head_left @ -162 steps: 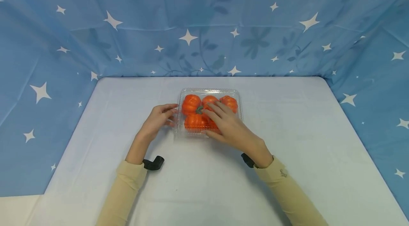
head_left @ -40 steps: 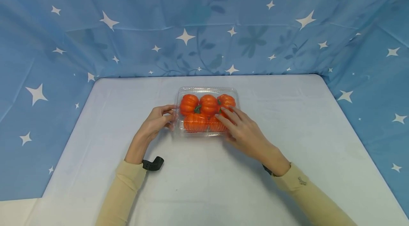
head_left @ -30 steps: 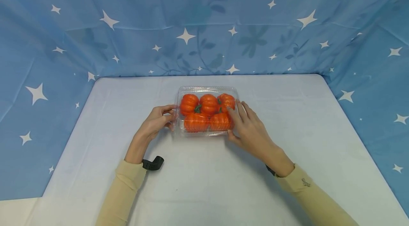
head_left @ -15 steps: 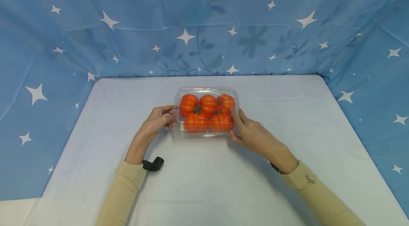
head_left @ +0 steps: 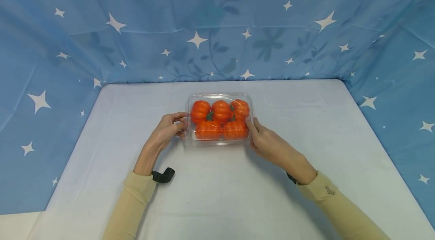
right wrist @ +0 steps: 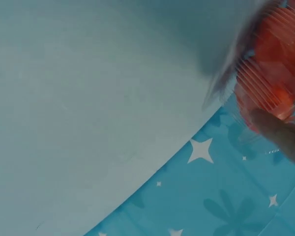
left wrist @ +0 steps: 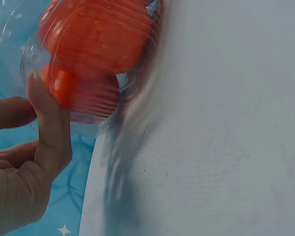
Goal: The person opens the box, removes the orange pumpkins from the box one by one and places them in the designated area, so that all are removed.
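A clear plastic clamshell box lies near the middle of the table, its lid down over several small orange pumpkins with green stems. At the box's left edge, my left hand holds the rim with bent fingers; the left wrist view shows a fingertip against the clear plastic. My right hand grips the lower right edge, thumb and fingers around the rim. In the right wrist view only one digit of that hand shows against the ribbed wall, and the rest is out of frame.
A white cloth-covered table stretches around the box. Blue curtain with white stars hangs along the back and both sides. A black strap device sits on the left wrist.
Earlier the right hand lay over the box top with spread fingers. It has slid right to the box's right edge, and its fingers have closed there. The left hand stays at the left edge.
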Demonstrator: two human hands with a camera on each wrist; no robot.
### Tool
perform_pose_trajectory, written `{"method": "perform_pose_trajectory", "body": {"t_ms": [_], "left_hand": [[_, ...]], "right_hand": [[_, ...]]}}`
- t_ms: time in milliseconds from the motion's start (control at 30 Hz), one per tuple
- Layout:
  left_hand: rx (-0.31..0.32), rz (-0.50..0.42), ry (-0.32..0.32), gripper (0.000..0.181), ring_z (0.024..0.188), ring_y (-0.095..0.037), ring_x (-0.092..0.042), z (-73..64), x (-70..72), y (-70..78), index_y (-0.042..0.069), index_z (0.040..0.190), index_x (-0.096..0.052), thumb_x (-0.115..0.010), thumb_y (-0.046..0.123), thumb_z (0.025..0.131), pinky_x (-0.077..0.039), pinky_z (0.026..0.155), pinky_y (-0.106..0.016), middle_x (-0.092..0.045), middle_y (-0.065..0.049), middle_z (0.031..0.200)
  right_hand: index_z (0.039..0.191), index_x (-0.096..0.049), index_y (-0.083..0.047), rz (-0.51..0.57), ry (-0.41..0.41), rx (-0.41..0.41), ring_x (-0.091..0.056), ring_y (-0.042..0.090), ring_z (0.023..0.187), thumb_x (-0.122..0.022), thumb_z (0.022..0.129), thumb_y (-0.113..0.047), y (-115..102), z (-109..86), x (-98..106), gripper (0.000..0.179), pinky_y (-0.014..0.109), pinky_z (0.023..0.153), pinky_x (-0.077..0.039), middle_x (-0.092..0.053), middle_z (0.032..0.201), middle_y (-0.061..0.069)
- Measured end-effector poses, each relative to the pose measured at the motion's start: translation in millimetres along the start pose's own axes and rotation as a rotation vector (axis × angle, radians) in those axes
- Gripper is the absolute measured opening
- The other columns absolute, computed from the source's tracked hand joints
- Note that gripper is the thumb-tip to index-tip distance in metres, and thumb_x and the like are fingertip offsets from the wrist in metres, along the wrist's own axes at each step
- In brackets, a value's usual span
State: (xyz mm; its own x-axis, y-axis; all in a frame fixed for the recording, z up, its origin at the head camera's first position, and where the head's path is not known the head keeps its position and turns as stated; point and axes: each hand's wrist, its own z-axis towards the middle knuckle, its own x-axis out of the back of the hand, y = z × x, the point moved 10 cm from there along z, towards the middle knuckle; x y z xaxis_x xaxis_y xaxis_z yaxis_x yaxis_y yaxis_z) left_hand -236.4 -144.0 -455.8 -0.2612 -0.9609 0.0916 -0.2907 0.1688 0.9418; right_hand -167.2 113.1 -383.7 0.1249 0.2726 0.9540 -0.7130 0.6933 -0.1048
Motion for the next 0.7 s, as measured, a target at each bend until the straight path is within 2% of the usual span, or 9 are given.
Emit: {"method": "perform_pose_trajectory", "body": {"t_ms": [100,200,300,467,567,633,700], "left_hand": [[-0.001,-0.003,0.001,0.05,0.069,-0.016,-0.056,-0.3,0.6,0.3,-0.006,0.149,-0.045,-0.051,-0.001,0.099,-0.057,0.058,-0.027,-0.05,-0.013,0.111],[-0.007,0.008,0.003,0.05,0.069,-0.016,-0.056,-1.0,1.4,0.9,-0.006,0.149,-0.044,-0.05,-0.001,0.1,-0.058,0.058,-0.027,-0.051,-0.014,0.11],[-0.005,0.011,0.005,0.049,0.07,-0.015,-0.057,-0.7,2.7,-1.0,-0.005,0.148,-0.045,-0.051,-0.001,0.1,-0.058,0.06,-0.027,-0.054,-0.013,0.107],[0.01,-0.022,0.002,0.049,0.073,-0.014,-0.056,0.6,4.1,-5.1,-0.003,0.148,-0.044,-0.052,0.0,0.099,-0.057,0.063,-0.025,-0.059,-0.009,0.102],[0.019,-0.032,0.0,0.05,0.075,-0.015,-0.057,0.6,4.7,-5.6,-0.002,0.149,-0.043,-0.052,0.001,0.1,-0.057,0.064,-0.025,-0.06,-0.008,0.103],[0.023,-0.033,0.001,0.05,0.074,-0.015,-0.058,0.7,5.9,-5.5,-0.003,0.149,-0.043,-0.053,0.002,0.1,-0.057,0.065,-0.025,-0.061,-0.008,0.105],[0.028,-0.035,0.0,0.049,0.073,-0.015,-0.059,1.2,6.8,-6.0,-0.002,0.148,-0.044,-0.056,0.004,0.101,-0.057,0.064,-0.026,-0.062,-0.009,0.105]], "right_hand": [[0.137,-0.048,0.017,-0.007,0.02,0.001,-0.07,0.051,0.103,-0.07,0.089,0.008,0,-1.5,1,0.054,0.046,0.076,-0.063,-0.06,0.123,0.045],[0.138,-0.048,0.014,0.012,0.057,-0.004,-0.072,0.049,0.101,-0.074,0.086,0.008,2,-3.0,4,0.058,0.045,0.075,-0.063,-0.061,0.124,0.043],[0.138,-0.049,0.011,0.03,0.116,-0.007,-0.073,0.047,0.099,-0.078,0.082,0.006,4,-4.0,8,0.063,0.045,0.074,-0.064,-0.064,0.122,0.04],[0.137,-0.05,0.008,0.025,0.232,-0.048,-0.073,0.042,0.099,-0.081,0.084,-0.004,11,-6.8,18,0.062,0.048,0.08,-0.063,-0.069,0.117,0.031],[0.14,-0.05,0.006,0.056,0.275,-0.091,-0.071,0.042,0.105,-0.082,0.084,-0.008,19,-6.6,24,0.066,0.049,0.082,-0.063,-0.065,0.127,0.03],[0.143,-0.048,0.006,0.109,0.283,-0.102,-0.068,0.044,0.112,-0.082,0.084,-0.006,23,-4.0,27,0.069,0.048,0.082,-0.062,-0.058,0.139,0.03],[0.147,-0.045,0.005,0.168,0.293,-0.101,-0.063,0.044,0.122,-0.081,0.085,-0.001,28,-0.2,31,0.072,0.049,0.088,-0.061,-0.05,0.148,0.029]]}}
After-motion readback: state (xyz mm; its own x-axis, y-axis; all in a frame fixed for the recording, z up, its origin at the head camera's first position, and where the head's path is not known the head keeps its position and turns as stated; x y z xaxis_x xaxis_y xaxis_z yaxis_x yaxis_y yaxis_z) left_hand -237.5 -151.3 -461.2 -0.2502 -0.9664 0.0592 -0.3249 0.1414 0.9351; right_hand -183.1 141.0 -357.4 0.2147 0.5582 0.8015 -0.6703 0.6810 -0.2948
